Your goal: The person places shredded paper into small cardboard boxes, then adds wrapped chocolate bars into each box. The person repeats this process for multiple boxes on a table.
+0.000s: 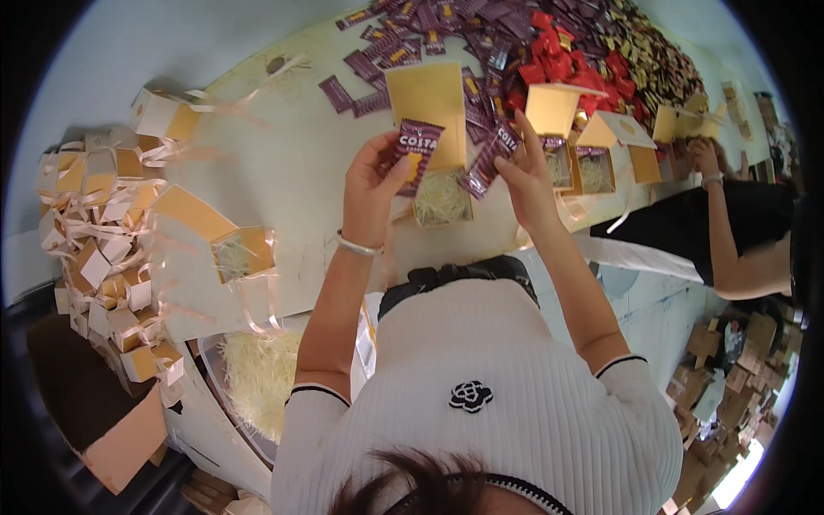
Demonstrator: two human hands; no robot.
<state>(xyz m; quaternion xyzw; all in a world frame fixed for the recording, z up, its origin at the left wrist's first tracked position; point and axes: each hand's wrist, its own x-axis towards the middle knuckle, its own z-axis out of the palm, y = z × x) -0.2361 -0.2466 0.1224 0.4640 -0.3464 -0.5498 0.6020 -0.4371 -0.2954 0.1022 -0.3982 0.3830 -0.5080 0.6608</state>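
Observation:
My left hand (376, 174) grips a purple Costa coffee sachet (417, 154) between thumb and fingers, over the left side of an open gift box. Another purple sachet (490, 159) is pinched in my right hand (526, 170), to the right of the same box. The box's gold-lined lid (428, 96) stands up behind, and pale shredded paper (444, 201) fills its base in front of me. Purple sachets (399, 48) lie loose beyond the lid, beside a heap of red-wrapped pieces (557, 61). Open boxes (592, 170) with shredded filling and purple sachets stand to my right.
Small white-and-gold boxes with ribbons (106, 238) are piled at the left. One open box (241, 254) sits near the table's left front edge, above a bin of shredded paper (261, 380). A co-worker's hand (705, 158) is at the far right. Gold-wrapped pieces (656, 64) form a heap at the back.

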